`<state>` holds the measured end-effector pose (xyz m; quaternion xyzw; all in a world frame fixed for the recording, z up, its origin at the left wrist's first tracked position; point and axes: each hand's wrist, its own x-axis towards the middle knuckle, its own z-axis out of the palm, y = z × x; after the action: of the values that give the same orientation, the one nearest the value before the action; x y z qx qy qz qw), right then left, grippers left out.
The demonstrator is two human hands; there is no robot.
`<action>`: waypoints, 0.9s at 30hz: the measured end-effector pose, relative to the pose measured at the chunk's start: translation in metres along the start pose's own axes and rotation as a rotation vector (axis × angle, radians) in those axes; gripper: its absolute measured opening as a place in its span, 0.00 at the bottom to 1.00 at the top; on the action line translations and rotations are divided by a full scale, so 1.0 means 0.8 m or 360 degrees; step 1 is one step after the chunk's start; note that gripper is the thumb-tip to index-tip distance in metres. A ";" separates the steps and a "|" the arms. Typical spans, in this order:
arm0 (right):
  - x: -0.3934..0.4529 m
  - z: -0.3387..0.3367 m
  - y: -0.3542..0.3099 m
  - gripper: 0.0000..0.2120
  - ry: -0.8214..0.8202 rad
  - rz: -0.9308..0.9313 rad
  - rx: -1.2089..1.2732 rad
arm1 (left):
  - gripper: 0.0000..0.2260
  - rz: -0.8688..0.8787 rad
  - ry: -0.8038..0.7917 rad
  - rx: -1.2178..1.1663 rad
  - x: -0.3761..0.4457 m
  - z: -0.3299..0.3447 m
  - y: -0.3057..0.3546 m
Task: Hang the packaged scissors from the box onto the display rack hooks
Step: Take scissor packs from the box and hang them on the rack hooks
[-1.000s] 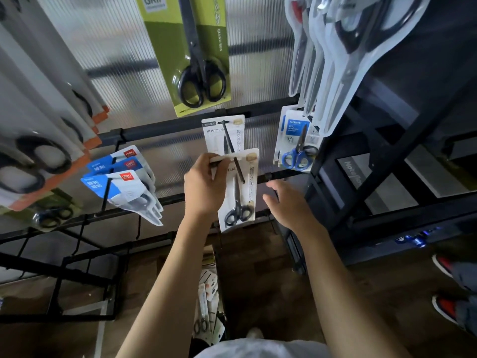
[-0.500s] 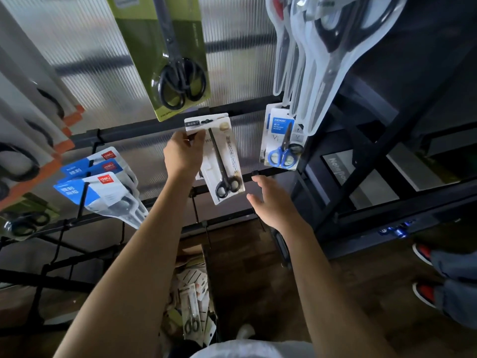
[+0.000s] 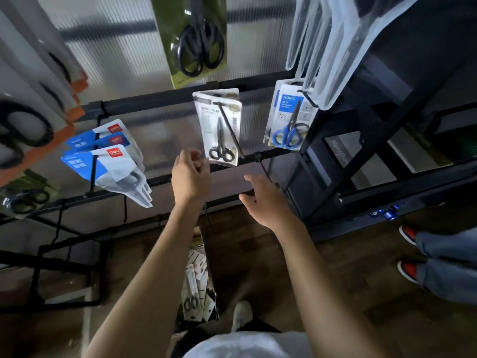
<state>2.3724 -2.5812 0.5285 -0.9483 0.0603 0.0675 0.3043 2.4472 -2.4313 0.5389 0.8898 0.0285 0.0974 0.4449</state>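
Half a second back the left hand point(image 3: 189, 174) was gripping the white card pack of black-handled scissors point(image 3: 219, 127) by its top; now it has let go and dropped just below the pack's lower left corner, fingers loosely curled around nothing. That pack hangs free on a long black hook point(image 3: 229, 130) of the black metal display rack point(image 3: 160, 99), near the middle of the upper crossbar, with another like it behind. The right hand point(image 3: 263, 200) has stayed low and to the right, palm down, fingers relaxed and spread, holding nothing, just under the lower crossbar. To the right of the hung pack, at the rack's right edge, sits a blue-carded pack of blue-handled scissors point(image 3: 290, 120), and above it a bunch of clear plastic blister packs point(image 3: 327, 47). Over the middle hangs a green card with large black scissors point(image 3: 198, 40). Toward the left edge, a stack of blue and white packs with a red logo point(image 3: 108, 161) fans out on a hook, and orange-edged packs with black scissors point(image 3: 38, 99) fill the far left. Down on the wooden floor, between the person's arms, a cardboard box point(image 3: 209, 267) holds more white scissor packs point(image 3: 193, 288). Someone else's red and black shoes point(image 3: 407, 251) show at the right edge.
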 end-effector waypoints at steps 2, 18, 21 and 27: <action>-0.007 0.017 -0.010 0.24 -0.0013 -0.0016 -0.0032 | 0.09 -0.0009 -0.0047 0.0063 -0.024 -0.004 -0.022; -0.075 0.226 -0.101 0.24 -0.0770 -0.0185 -0.0294 | 0.13 -0.0620 -0.0481 0.0558 -0.200 -0.124 -0.273; -0.074 0.284 -0.082 0.24 -0.0928 -0.0278 -0.0512 | 0.15 -0.0734 -0.0525 0.0672 -0.228 -0.126 -0.322; -0.031 0.410 -0.010 0.30 -0.1127 -0.0516 -0.0953 | 0.17 -0.0929 -0.0578 0.0757 -0.251 -0.065 -0.435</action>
<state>2.3197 -2.3806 0.2727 -0.9101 -0.2174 0.3518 0.0266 2.2523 -2.2080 0.2619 0.9251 0.2222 -0.2006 0.2337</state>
